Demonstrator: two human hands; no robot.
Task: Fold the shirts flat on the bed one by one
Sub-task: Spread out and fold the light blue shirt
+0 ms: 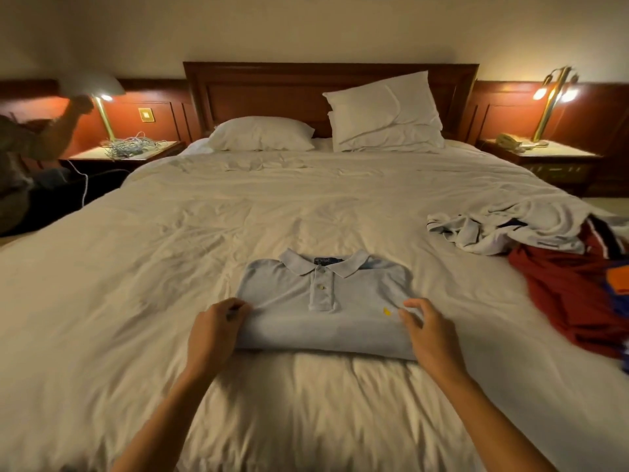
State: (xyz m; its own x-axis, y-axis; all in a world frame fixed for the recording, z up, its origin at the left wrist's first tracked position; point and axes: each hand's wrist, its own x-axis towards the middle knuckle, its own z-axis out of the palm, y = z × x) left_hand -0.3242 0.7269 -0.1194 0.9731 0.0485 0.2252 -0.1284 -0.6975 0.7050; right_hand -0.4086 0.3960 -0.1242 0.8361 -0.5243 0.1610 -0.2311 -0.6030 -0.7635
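The folded pale blue polo shirt (323, 301) lies collar-up on the bed (170, 233), midway between its side edges and nearer the foot edge. The left hand (214, 332) curls its fingers over the shirt's left fold and seems to pinch it. The right hand (430, 332) is at the right fold, fingers spread and loosely bent, gripping nothing visible; whether it touches the cloth is unclear.

With only 1 side gripped, a lift or slide would likely pull the layers apart and open the bottom fold. The rumpled bedding underneath could also catch the shirt and skew it.

Toward the bed's right edge sits a heap of unfolded clothes: a white shirt (503, 229) over a dark red shirt (571, 294). It is well apart from the polo, but takes up room where a finished stack might go. 2 pillows (262, 132) lie at the head edge. Another person (20, 158) is beside the bed's left edge. Nothing lies between the hands and the polo.
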